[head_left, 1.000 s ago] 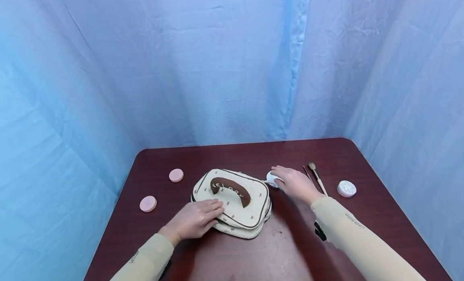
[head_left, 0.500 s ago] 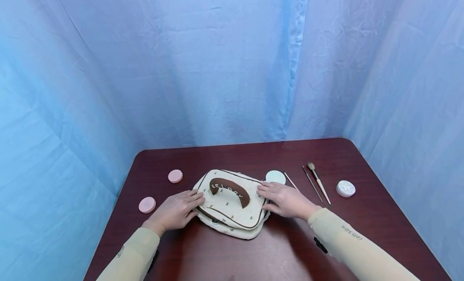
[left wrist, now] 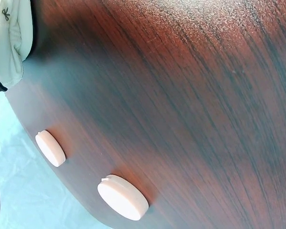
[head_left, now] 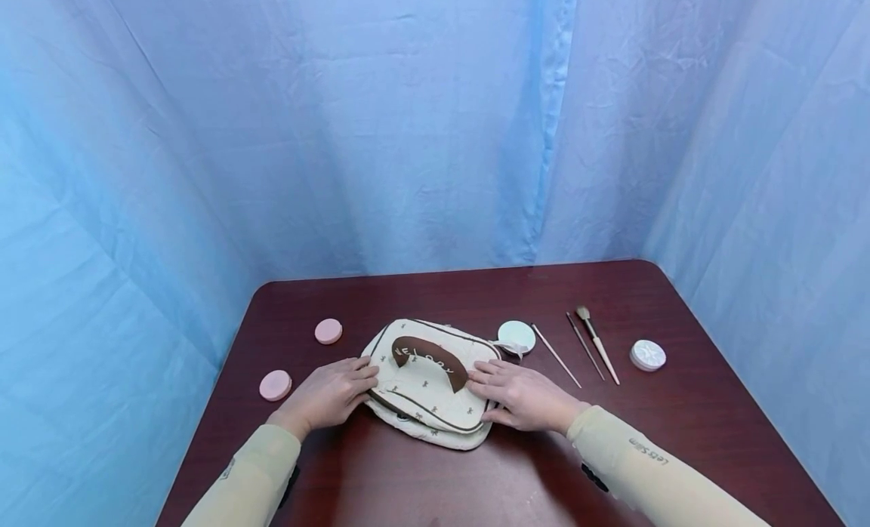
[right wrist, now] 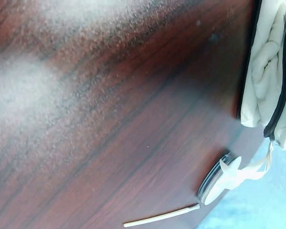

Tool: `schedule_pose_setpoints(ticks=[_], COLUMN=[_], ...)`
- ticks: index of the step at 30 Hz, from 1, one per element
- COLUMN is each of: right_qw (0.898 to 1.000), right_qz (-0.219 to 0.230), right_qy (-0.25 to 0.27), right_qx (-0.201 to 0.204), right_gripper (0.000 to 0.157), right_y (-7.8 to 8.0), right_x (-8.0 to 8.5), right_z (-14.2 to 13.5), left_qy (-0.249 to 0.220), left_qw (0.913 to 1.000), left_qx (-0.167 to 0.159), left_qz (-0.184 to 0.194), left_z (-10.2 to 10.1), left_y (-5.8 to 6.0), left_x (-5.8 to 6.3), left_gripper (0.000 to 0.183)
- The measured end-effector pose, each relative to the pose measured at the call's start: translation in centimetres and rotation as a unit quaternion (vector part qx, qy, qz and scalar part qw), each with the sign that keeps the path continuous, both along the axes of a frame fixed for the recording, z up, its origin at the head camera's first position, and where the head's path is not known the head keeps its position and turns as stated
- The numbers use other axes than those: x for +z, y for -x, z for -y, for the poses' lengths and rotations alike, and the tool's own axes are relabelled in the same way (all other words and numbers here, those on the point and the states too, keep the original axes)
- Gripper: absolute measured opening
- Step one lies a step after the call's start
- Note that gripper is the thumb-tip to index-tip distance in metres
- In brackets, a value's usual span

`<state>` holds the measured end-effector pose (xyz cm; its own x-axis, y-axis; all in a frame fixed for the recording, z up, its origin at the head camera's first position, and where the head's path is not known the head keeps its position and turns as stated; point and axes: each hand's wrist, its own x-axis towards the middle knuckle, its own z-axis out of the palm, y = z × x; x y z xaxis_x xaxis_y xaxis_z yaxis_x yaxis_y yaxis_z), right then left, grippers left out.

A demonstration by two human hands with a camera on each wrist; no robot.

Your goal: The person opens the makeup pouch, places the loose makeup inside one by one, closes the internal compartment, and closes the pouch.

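A cream cosmetic bag [head_left: 421,391] with small bow prints, dark piping and a brown lettered handle [head_left: 428,353] lies flattened on the table. My left hand [head_left: 329,391] rests on its left end, fingers extended over the edge. On the right end lies my right hand [head_left: 519,395], fingertips on the top panel beside the handle and thumb near the front edge. A white ribbon pull [right wrist: 252,172] hangs from the bag's zipper [right wrist: 281,90] and overlaps a round pale compact [head_left: 515,334]. Both wrist views show little of the hands.
Two round pink compacts [head_left: 275,385] sit to the left. Right of the bag are a thin stick-like applicator [head_left: 557,355], a slim dark brush [head_left: 585,346], a fluffy makeup brush [head_left: 598,346] and a white embossed round case [head_left: 648,355]. Blue curtains [head_left: 435,134] surround the dark table [head_left: 448,285].
My right hand has left the pale compact and come toward me onto the bag's right end. My left hand has shifted from the front edge to the left end.
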<state>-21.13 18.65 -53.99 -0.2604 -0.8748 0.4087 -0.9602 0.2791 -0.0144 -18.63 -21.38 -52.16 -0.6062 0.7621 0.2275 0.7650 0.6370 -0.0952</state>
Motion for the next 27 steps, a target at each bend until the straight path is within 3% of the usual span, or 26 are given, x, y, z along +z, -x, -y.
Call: schedule_pose_setpoints(ticks=[18,27], right_qw=[0.998,0.996], right_qz=[-0.037,-0.072], right_qy=[-0.020,-0.007], right_qx=[0.036,0.050], right_gripper=[0.053,0.037], right_y=[-0.7,-0.4], right_x=[-1.1,-1.8], right_z=[0.2,0.3], left_qy=[0.009,0.004], left_qw=[0.9998,0.9999], left_qx=[0.014,0.013], left_qz=[-0.009,-0.010], left_z=[-0.3,-0.4], left_y=[0.0,-0.4], left_x=[-0.1,0.0], left_gripper=[0.020,0.013])
